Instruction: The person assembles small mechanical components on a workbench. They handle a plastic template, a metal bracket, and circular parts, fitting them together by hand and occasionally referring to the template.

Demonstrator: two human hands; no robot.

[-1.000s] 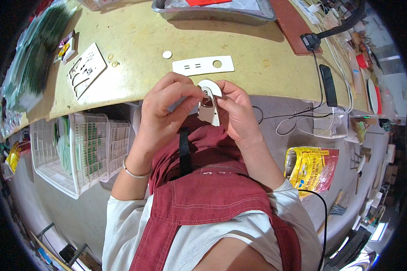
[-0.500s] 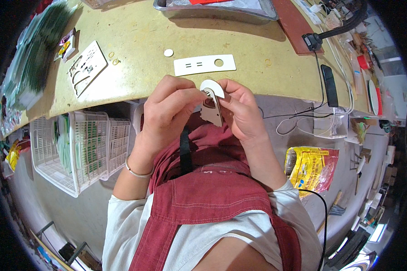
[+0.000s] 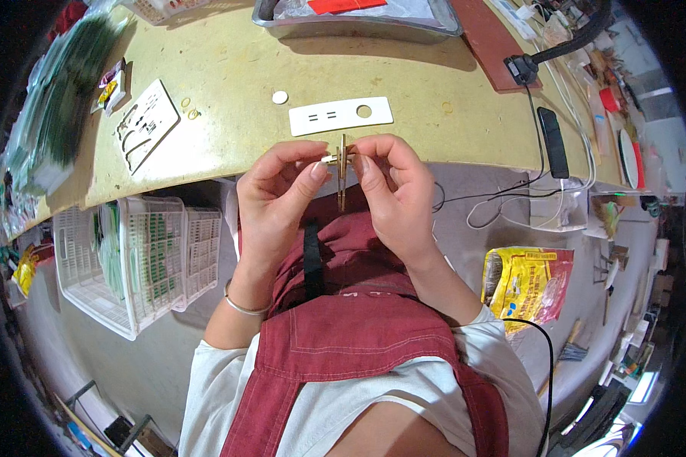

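Over the table's near edge, my hands hold a small assembly of thin cut boards (image 3: 342, 183), now edge-on, so its brown edges show as narrow upright strips. My left hand (image 3: 282, 186) pinches a small white tab (image 3: 329, 158) at the left side of the assembly. From the other side my right hand (image 3: 395, 190) grips the boards between thumb and fingers. Just beyond lies a long white board (image 3: 339, 116) with small slots and one round hole. Beside it is a loose white disc (image 3: 280, 97).
A white sheet with cut-out shapes (image 3: 149, 126) lies on the left of the table (image 3: 229, 68). Stacked plastic-wrapped packs (image 3: 61, 99) stand at far left. A metal tray (image 3: 358, 29) sits at the back, a black phone (image 3: 552, 143) at right. White baskets (image 3: 129, 266) stand below.
The assembly has turned from showing its flat white face to edge-on. My left hand has lowered slightly and its fingers now pinch at the assembly's left side.
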